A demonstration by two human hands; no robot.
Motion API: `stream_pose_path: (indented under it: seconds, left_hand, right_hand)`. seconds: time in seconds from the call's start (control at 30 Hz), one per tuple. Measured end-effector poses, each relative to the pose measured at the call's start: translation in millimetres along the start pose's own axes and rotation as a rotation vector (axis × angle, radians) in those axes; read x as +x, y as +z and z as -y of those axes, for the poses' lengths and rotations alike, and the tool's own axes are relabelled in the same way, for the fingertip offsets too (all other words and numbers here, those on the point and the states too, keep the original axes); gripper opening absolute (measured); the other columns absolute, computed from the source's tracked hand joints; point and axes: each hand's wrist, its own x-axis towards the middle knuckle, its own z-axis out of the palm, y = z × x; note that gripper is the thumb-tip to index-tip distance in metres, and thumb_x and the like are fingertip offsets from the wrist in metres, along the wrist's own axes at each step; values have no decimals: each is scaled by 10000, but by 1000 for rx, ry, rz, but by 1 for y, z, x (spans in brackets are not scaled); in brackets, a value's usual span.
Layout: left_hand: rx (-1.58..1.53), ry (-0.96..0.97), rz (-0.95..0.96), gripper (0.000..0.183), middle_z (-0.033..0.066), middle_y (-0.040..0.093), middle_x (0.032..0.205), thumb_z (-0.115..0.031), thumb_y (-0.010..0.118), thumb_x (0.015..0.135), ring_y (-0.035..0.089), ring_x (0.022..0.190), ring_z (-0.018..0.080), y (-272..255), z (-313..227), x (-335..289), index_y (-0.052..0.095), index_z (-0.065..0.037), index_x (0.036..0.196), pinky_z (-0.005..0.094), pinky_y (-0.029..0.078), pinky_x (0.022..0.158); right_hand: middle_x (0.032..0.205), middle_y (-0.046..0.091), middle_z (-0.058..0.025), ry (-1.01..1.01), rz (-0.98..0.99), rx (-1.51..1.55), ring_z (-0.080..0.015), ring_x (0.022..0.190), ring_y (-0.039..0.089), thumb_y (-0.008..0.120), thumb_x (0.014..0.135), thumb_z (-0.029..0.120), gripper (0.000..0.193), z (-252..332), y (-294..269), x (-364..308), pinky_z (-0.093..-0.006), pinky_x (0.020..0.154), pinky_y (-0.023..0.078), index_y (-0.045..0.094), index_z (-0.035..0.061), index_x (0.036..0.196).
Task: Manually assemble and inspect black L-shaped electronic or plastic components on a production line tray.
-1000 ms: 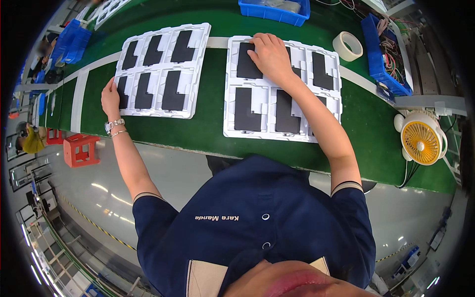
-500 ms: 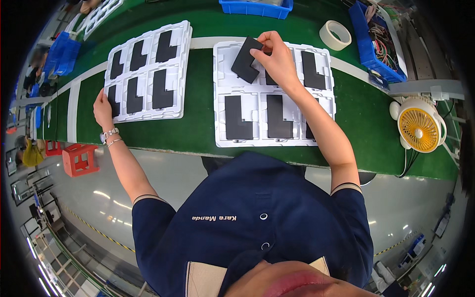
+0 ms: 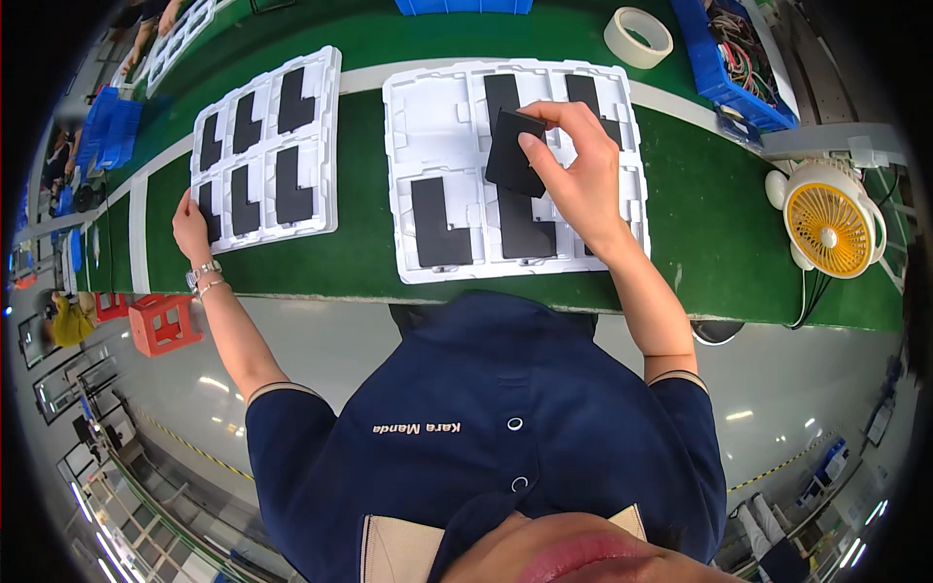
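My right hand [image 3: 588, 180] pinches a flat black L-shaped piece [image 3: 511, 160] between thumb and fingers. It is held up over the middle column of the right white moulded tray [image 3: 426, 121]. Similar black pieces [image 3: 437, 225] lie in that tray's compartments; the far left compartment shows bare plastic. My hand and the held piece partly cover the pieces in the middle and right columns. At the left, the closed fingers of my left hand [image 3: 192, 231] grip the near left edge of a second white tray [image 3: 331, 155]. Black L-shaped pieces [image 3: 294, 185] fill its compartments.
A roll of cream tape [image 3: 639, 38] and a blue bin of cables [image 3: 743, 73] stand at the far right. A small yellow-and-white fan [image 3: 826, 228] is at the right edge of the green table [image 3: 700, 214]. Another blue bin [image 3: 465, 6] sits far back; red stools [image 3: 163, 325] are lower left.
My right hand has carried the black piece from over the far left compartment rightward and nearer to me. My left hand stays at the left tray's edge. The whole view has shifted slightly.
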Motion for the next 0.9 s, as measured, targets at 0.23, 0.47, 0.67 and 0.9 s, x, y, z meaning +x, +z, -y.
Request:
stream_pose_path:
  seconds: [0.23,0.47,0.67,0.9]
  left_hand:
    - [-803,304,422,196,82,681,1050,-180,583,945,641,953,155,-53,-235,-93,641,-69,1096,286,503,811]
    - [-921,581,1112,396,115,666,993,-291,624,920,637,890,190,-75,-373,-200,551,1,1177,325,499,785]
    - [-1219,374,1034,376,62,632,987,-274,600,951,579,894,127,-54,-384,-197,539,28,1167,290,480,812]
    - [-1252,321,1001,385,61,636,979,-290,610,942,579,876,117,-46,-373,-202,542,30,1143,283,483,798]
  right_hand:
    - [757,605,-33,362,184,247,-128,776,591,669,796,89,181,9,-11,9,-292,742,469,666,21,964]
    - [784,612,6,474,206,633,-84,763,557,661,867,111,175,1,4,-3,-216,733,440,646,5,1006]
    - [860,648,-20,432,85,533,-92,783,578,645,898,123,157,-14,-1,-6,-243,764,477,642,-3,991]
    - [801,650,-11,436,293,351,-92,754,573,661,874,113,109,-12,11,-16,-250,729,472,651,5,887]
